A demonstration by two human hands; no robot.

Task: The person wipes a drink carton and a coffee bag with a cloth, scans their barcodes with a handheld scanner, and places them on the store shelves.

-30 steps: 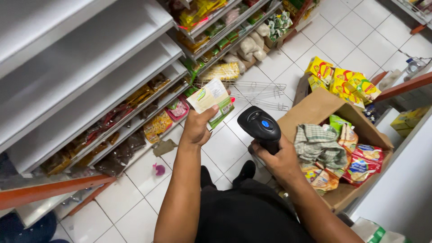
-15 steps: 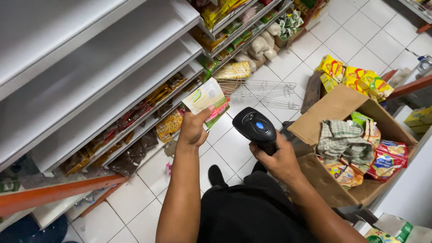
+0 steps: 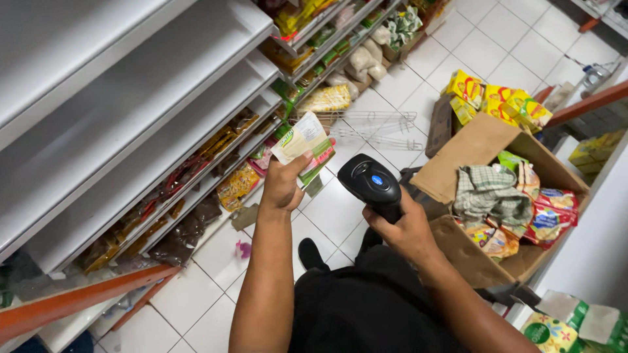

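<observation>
My left hand [image 3: 282, 186] grips a small stack of flat packets [image 3: 303, 145], pale on top with green and pink edges, held up over the tiled floor. My right hand [image 3: 407, 229] is wrapped around the handle of a black handheld scanner [image 3: 373, 184] with a blue button on its top. The scanner's head sits just right of the packets, a short gap apart. Both forearms reach out from my dark clothing at the bottom of the view.
White shelving [image 3: 131, 117] fills the left, its lower shelves holding dark and orange snack packets [image 3: 190, 216]. An open cardboard box [image 3: 471, 147] with a checked cloth [image 3: 490, 193] and colourful packets stands at right. Yellow packs [image 3: 497, 101] and a wire rack [image 3: 373, 127] lie on the floor.
The view has shifted slightly. My left hand and the packets sit a little lower and closer to the scanner, which stays in my right hand.
</observation>
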